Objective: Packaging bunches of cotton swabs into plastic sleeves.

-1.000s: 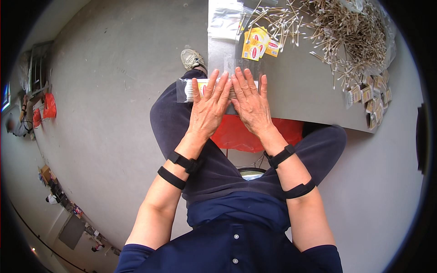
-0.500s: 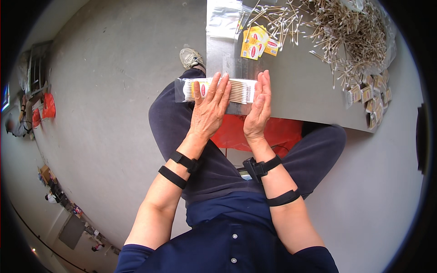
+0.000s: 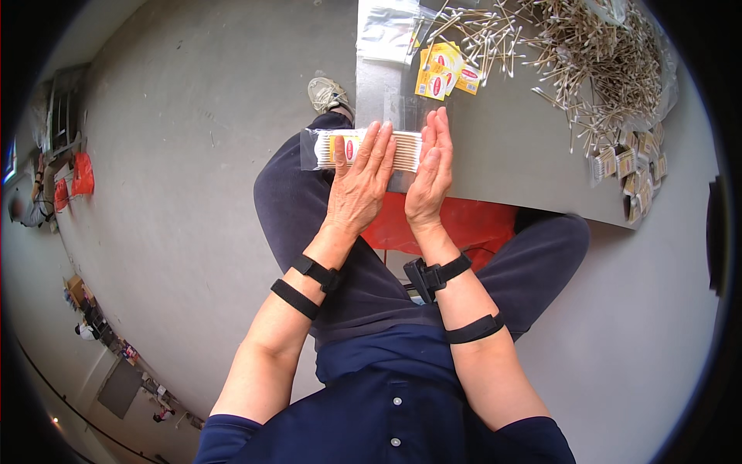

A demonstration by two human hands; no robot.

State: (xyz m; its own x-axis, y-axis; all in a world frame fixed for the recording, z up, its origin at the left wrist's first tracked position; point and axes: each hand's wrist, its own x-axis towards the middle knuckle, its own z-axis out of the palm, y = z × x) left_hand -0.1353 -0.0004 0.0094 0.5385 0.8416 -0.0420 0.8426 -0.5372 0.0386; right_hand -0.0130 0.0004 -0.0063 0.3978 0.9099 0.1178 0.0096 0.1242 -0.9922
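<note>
A clear plastic packet of cotton swabs (image 3: 406,152) with a yellow card inside lies across the near left corner of the grey table (image 3: 525,139). My left hand (image 3: 360,182) rests flat on top of it, fingers stretched out. At the packet's right end stands my right hand (image 3: 430,174) on edge, its fingers straight and its palm against the swab ends. The packet's left end sticks out past the table edge. Beyond the hands lie several yellow cards (image 3: 440,73) and a stack of clear plastic bags (image 3: 386,31).
Loose swabs (image 3: 479,35) are scattered at the far side, beside a large heap of swabs (image 3: 603,62) at the far right. Filled packets (image 3: 634,166) pile up at the table's right edge. Red plastic (image 3: 440,224) hangs below the near edge.
My right hand has moved a little left, closing in on the packet's right end and covering it. The left hand stays flat on the packet.
</note>
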